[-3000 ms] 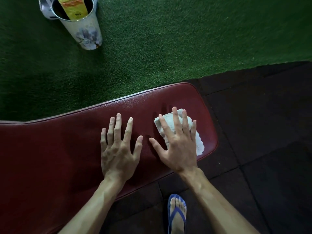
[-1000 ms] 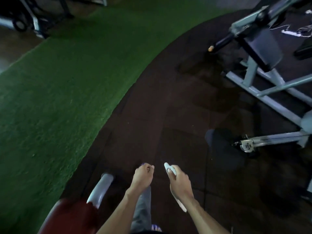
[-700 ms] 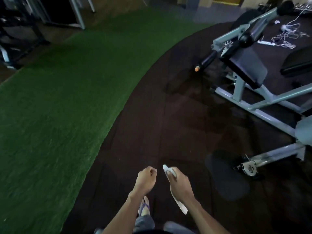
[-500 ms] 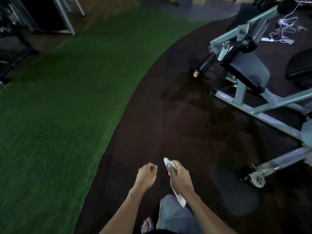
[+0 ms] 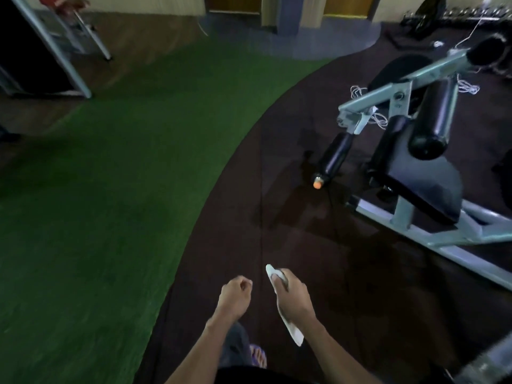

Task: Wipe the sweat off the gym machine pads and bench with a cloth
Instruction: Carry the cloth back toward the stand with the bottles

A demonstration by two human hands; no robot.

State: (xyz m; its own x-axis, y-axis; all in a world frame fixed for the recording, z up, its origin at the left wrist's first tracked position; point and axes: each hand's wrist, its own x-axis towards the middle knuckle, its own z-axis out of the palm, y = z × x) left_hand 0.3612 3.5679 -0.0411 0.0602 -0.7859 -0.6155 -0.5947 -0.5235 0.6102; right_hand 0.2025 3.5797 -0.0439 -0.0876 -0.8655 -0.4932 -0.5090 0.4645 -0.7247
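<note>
A broad field of green artificial turf is filling the left half of the view, its curved edge meeting dark rubber flooring that is running down the middle and off to the right. Beyond the turf a strip of wood-toned floor is lying before a pale wall.

On the rubber at the right a gym machine is standing on a grey metal frame, well apart from the hands. It is carrying a black seat pad, flat and slightly tilted, with two black roller pads hanging above it from a slanted grey bar. A black handle with an orange tip is pointing down toward the floor, and white cord is tangling round the bar. Far back at the top right a black weight plate is showing.

At the bottom both forearms are reaching forward over the rubber. The right hand is gripping a white cloth, fingers wrapped round it; the cloth is folded into a narrow strip, one end sticking out above the thumb and the longer end trailing below the wrist. The left hand is curled into a loose fist, holding nothing. Between the arms a foot in a purple sandal is showing, blurred.
</note>
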